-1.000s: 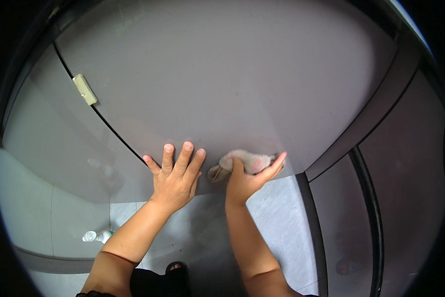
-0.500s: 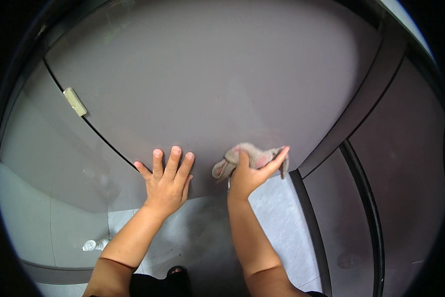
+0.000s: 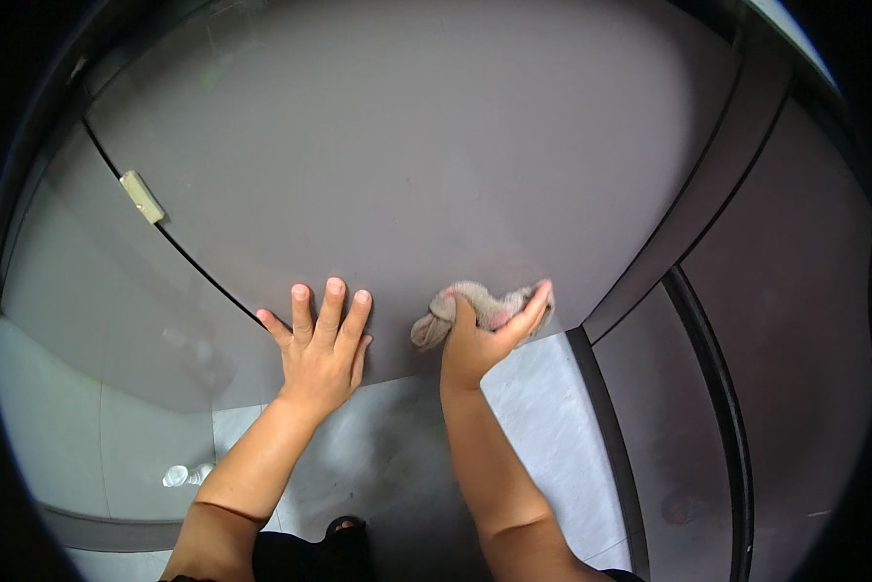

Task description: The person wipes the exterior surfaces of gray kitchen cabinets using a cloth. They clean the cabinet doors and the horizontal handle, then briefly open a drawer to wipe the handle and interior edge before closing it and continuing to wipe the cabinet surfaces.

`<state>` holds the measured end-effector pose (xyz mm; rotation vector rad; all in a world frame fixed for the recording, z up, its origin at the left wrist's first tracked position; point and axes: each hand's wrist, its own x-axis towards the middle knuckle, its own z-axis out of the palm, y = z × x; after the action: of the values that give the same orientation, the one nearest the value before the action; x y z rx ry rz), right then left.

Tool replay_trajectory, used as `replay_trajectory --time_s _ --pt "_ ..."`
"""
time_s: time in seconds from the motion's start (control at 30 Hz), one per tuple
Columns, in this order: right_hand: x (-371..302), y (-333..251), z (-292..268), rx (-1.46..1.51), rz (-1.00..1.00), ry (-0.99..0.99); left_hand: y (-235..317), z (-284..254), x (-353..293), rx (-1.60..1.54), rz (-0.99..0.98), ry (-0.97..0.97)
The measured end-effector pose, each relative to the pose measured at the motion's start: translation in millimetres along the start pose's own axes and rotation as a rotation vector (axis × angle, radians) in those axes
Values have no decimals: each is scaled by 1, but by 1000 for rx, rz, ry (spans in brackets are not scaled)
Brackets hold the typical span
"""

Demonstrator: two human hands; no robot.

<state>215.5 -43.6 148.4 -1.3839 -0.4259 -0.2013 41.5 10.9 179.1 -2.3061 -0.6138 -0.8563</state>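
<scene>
A large flat grey panel [image 3: 407, 175], looking like a door or partition, fills the space before me. Flat against its lower left part lies my left hand [image 3: 322, 354], fingers spread, holding nothing. My right hand [image 3: 480, 344] presses a crumpled grey-beige cloth [image 3: 467, 294] with pinkish patches to the panel, close to its lower right edge. The cloth bunches between thumb and fingers, and one folded end sticks out to the left of the thumb. Part of it is hidden behind the palm.
A pale latch or hinge plate [image 3: 143, 197] sits on the panel's left seam. Dark frame posts [image 3: 606, 427] and a curved black strip [image 3: 717, 407] stand at the right. Below are light floor tiles [image 3: 543, 388], a white doorstop-like fitting [image 3: 186, 475] and my sandalled foot [image 3: 344, 526].
Both hands have shifted slightly up and to the left in the picture, along with the view itself. The right hand still grips the cloth; its fingers and the cloth's right end have turned slightly.
</scene>
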Motion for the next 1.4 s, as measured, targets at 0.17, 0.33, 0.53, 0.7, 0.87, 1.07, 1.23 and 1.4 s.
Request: replay_trajectory --time_s 0.17,0.33,0.53,0.7,0.87,1.07,1.23,1.4 --pt "48 -66 16 136 -194 35 -3 3 -5 6 -5 -13" --pt "-2 23 -4 -32 -254 -108 -1 4 -2 10 -6 -4" --pt "-7 51 1 -102 -588 -209 -2 8 -3 15 10 -16" --pt "105 -95 23 -231 -1191 -124 -2 7 -6 8 9 -11" --pt "127 -68 19 127 -930 -207 -5 4 -8 15 29 12" --pt "67 48 -10 -160 -175 61 -4 4 0 18 36 17" --pt "-1 119 -31 -96 49 141 2 5 3 -21 5 6" --pt "61 -33 -11 86 -652 -74 19 0 32 -14 23 16"
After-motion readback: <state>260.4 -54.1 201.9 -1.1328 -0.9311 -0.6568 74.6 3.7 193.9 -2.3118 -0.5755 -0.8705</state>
